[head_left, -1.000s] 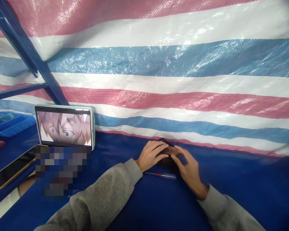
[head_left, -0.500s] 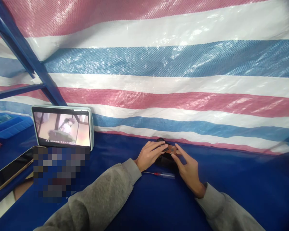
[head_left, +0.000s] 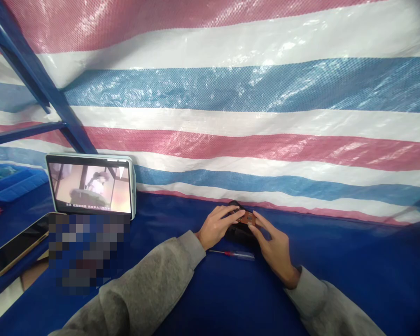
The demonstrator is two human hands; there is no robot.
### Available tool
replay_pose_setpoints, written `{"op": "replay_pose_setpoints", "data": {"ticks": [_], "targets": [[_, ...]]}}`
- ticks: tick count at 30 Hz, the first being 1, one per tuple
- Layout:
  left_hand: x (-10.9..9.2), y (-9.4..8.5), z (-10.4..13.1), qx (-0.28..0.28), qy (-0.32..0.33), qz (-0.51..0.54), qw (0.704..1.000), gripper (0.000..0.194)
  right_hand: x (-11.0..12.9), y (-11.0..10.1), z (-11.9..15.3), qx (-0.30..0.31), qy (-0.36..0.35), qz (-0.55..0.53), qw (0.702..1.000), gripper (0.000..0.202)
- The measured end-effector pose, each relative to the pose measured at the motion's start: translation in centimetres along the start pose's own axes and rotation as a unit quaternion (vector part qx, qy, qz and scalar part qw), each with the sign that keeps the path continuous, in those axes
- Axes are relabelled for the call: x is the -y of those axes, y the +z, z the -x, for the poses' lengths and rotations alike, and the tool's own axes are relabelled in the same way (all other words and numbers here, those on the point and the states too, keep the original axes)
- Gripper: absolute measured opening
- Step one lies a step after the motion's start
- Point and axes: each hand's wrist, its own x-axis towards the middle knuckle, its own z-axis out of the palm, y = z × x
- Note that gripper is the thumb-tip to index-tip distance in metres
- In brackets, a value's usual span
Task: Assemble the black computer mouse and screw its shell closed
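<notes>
Between my hands is a small brown circuit board [head_left: 249, 218], over a black housing [head_left: 241, 234] on the blue table. My left hand [head_left: 219, 224] comes from the left, its fingers closed on the board's left end. At the right end, my right hand [head_left: 275, 242] pinches the board's edge between thumb and fingers. My fingers partly cover the board and the housing. A screwdriver [head_left: 236, 255] with a red and clear handle lies just in front of the housing, its shaft pointing left.
At the left a tablet [head_left: 91, 186] stands upright in a pale case. A phone [head_left: 17, 245] and a blue compartment tray [head_left: 19, 184] lie farther left, beside a blurred-out patch. Striped plastic sheeting [head_left: 231, 149] hangs behind the blue table [head_left: 210, 298], with a blue metal frame [head_left: 45, 88] on the left.
My left fingers have shifted slightly on the board, and a bit more of its brown face shows. My right hand has barely moved.
</notes>
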Motion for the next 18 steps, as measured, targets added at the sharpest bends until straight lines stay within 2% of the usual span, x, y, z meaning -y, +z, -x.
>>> {"op": "replay_pose_setpoints", "data": {"ticks": [8, 12, 18], "targets": [[0.06, 0.11, -0.03, 0.003, -0.008, 0.014, 1.0, 0.042, 0.12, -0.03, 0.03, -0.004, 0.009, -0.01, 1.0, 0.04], [0.07, 0.12, -0.09, -0.004, -0.01, 0.039, 0.999, 0.045, 0.32, -0.17, -0.04, -0.012, 0.018, -0.016, 1.0, 0.033], [0.01, 0.21, -0.17, -0.014, -0.029, 0.077, 0.997, 0.045, 0.73, -0.42, -0.24, 0.017, 0.037, -0.024, 0.999, 0.026]]}}
